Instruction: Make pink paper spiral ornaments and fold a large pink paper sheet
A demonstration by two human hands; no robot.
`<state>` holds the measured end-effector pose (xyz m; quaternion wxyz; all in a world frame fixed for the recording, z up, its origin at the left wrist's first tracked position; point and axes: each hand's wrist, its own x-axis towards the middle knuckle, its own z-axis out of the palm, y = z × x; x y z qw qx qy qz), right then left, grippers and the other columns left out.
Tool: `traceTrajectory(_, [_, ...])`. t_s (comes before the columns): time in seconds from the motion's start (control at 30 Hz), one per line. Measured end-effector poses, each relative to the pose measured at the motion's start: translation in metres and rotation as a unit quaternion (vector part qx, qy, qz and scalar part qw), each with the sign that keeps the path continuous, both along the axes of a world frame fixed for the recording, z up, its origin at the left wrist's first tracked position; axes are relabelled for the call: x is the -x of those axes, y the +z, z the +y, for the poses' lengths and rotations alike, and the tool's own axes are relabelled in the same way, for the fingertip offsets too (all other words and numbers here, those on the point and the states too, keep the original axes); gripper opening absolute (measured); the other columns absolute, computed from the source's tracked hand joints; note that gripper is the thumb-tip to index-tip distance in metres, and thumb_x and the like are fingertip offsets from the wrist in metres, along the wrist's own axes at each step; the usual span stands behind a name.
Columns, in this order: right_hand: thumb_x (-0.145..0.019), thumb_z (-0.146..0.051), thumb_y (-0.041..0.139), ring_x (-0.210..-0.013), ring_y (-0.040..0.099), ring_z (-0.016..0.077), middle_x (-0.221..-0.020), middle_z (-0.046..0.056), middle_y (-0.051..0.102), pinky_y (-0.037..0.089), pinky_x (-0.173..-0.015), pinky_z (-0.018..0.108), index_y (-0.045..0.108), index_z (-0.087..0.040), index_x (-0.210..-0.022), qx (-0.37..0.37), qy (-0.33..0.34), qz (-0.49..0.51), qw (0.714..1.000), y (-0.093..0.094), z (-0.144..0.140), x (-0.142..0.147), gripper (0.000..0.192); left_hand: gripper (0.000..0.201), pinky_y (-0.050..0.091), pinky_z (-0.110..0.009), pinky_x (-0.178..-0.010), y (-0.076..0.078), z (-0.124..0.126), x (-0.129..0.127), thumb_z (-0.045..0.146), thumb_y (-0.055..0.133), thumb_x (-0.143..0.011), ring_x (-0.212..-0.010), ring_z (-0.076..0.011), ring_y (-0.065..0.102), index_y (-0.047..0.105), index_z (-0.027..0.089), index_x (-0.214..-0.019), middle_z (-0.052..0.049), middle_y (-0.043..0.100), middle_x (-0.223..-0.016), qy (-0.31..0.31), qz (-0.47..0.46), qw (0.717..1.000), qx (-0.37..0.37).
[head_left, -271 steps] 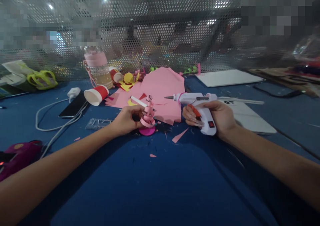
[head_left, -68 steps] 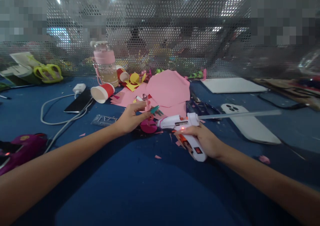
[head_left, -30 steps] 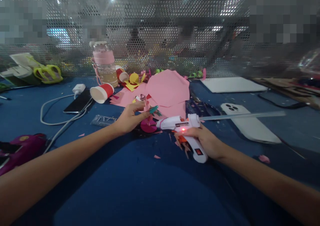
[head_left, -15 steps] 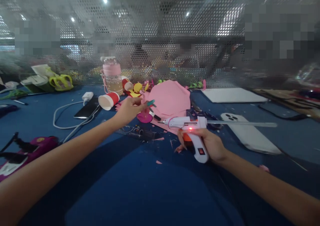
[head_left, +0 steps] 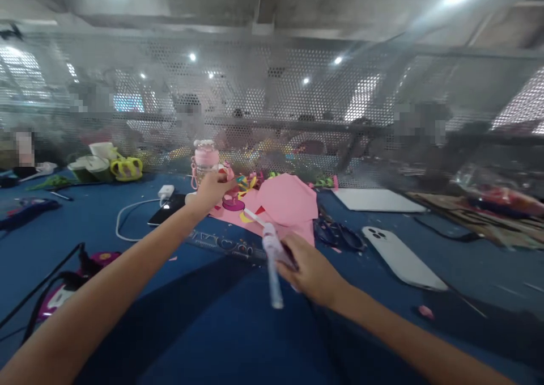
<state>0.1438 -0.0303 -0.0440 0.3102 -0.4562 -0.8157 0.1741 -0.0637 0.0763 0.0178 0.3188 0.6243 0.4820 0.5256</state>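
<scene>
My left hand (head_left: 210,191) is raised above the blue table (head_left: 238,334), holding up a small pink paper model (head_left: 232,201) with a magenta round base. My right hand (head_left: 308,270) grips a white glue gun (head_left: 272,254) that now points toward me and away, its nozzle aimed at the model's base; the gun is blurred by motion. Sheets of pink paper (head_left: 288,199) lie just behind both hands.
A white phone (head_left: 402,257) lies face down at the right. A black phone with white charger cable (head_left: 140,218) is at the left, a pink-capped bottle (head_left: 204,161) behind. A clear ruler (head_left: 225,244), a magenta object (head_left: 72,280) and a perforated metal screen (head_left: 272,113) are also here.
The head has tilted up. My left hand lifted the paper model higher and farther. My right hand turned the glue gun from sideways to pointing its nozzle toward the model.
</scene>
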Motion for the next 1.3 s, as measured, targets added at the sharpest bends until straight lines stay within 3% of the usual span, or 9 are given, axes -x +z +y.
traceTrajectory(0.2, [-0.072,-0.031,0.048,-0.093,0.051,0.0278,-0.096,0.017,0.057,0.040,-0.080,0.039,0.055,-0.010,-0.094,-0.068,-0.052,-0.181,0.980,0.008,0.026,0.086,0.031,0.018,0.043,-0.022,-0.054,0.021,-0.009,0.000,0.023,0.069,-0.063,-0.048,-0.0091,0.054,0.059,0.012,-0.053,0.000,0.059,-0.050,-0.016,-0.092,0.995,-0.019])
traceTrajectory(0.4, [-0.073,-0.031,0.052,-0.102,0.048,0.0329,-0.105,0.025,0.055,0.040,-0.082,0.041,0.054,-0.002,-0.105,-0.055,-0.067,-0.194,0.977,0.014,0.052,0.138,0.043,0.028,0.043,-0.023,-0.052,0.026,-0.018,-0.004,0.032,0.076,-0.053,-0.045,-0.0084,0.052,0.056,0.012,-0.049,0.001,0.057,-0.047,-0.045,-0.142,0.989,-0.021])
traceTrajectory(0.6, [-0.073,-0.033,0.053,-0.104,0.046,0.0312,-0.109,0.025,0.051,0.039,-0.085,0.041,0.049,0.000,-0.109,-0.052,-0.055,-0.160,0.984,0.009,0.050,0.150,0.049,0.028,0.041,-0.018,-0.047,0.026,-0.018,-0.006,0.030,0.078,-0.048,-0.045,-0.0065,0.052,0.057,0.012,-0.051,0.002,0.057,-0.046,-0.056,-0.179,0.982,-0.012])
traceTrajectory(0.73, [-0.060,-0.029,0.062,-0.110,0.040,0.0333,-0.110,0.022,0.048,0.032,-0.093,0.046,0.050,-0.005,-0.099,0.089,-0.018,0.012,0.996,0.007,0.045,0.143,0.048,0.028,0.040,-0.017,-0.044,0.020,-0.018,-0.010,0.030,0.077,-0.050,-0.041,-0.0052,0.050,0.056,0.012,-0.051,0.003,0.055,-0.044,-0.077,-0.211,0.974,0.011])
traceTrajectory(0.87, [-0.060,-0.024,0.053,-0.104,0.047,0.0270,-0.111,0.015,0.049,0.040,-0.085,0.043,0.044,-0.013,-0.100,0.186,-0.013,0.163,0.969,0.001,0.042,0.104,0.042,0.027,0.039,-0.016,-0.042,0.013,-0.019,-0.016,0.030,0.075,-0.054,-0.040,-0.0045,0.047,0.055,0.012,-0.053,0.004,0.053,-0.045,-0.081,-0.242,0.967,0.027])
traceTrajectory(0.9, [-0.060,-0.023,0.050,-0.105,0.048,0.0242,-0.112,0.012,0.049,0.042,-0.083,0.040,0.042,-0.017,-0.101,0.203,0.000,0.204,0.958,0.000,0.041,0.090,0.042,0.027,0.039,-0.016,-0.042,0.009,-0.020,-0.019,0.030,0.075,-0.055,-0.040,-0.0043,0.047,0.054,0.013,-0.053,0.004,0.053,-0.046,-0.082,-0.250,0.964,0.030])
traceTrajectory(0.97, [-0.053,-0.019,0.052,-0.112,0.044,0.0217,-0.119,0.006,0.047,0.040,-0.088,0.039,0.042,-0.023,-0.099,0.278,0.082,0.407,0.866,-0.002,0.037,0.061,0.047,0.027,0.039,-0.017,-0.043,0.000,-0.024,-0.028,0.031,0.075,-0.055,-0.041,-0.0042,0.047,0.054,0.013,-0.054,0.005,0.053,-0.047,-0.084,-0.265,0.960,0.040])
traceTrajectory(1.17, [-0.055,-0.022,0.039,-0.107,0.050,0.0184,-0.105,0.004,0.060,0.036,-0.093,0.042,0.050,-0.024,-0.093,0.403,0.178,0.549,0.710,-0.008,0.025,0.004,0.040,0.031,0.038,-0.018,-0.043,-0.043,-0.040,-0.059,0.036,0.077,-0.047,-0.045,-0.0063,0.049,0.058,0.013,-0.055,0.003,0.056,-0.050,-0.086,-0.271,0.954,0.097])
traceTrajectory(1.3, [-0.055,-0.027,0.034,-0.100,0.055,0.0191,-0.097,0.007,0.064,0.034,-0.096,0.040,0.050,-0.020,-0.090,0.470,0.163,0.576,0.649,-0.013,0.026,-0.006,0.040,0.032,0.037,-0.018,-0.045,-0.056,-0.045,-0.063,0.040,0.076,-0.046,-0.047,-0.0067,0.049,0.062,0.014,-0.058,0.002,0.059,-0.053,-0.076,-0.251,0.962,0.069])
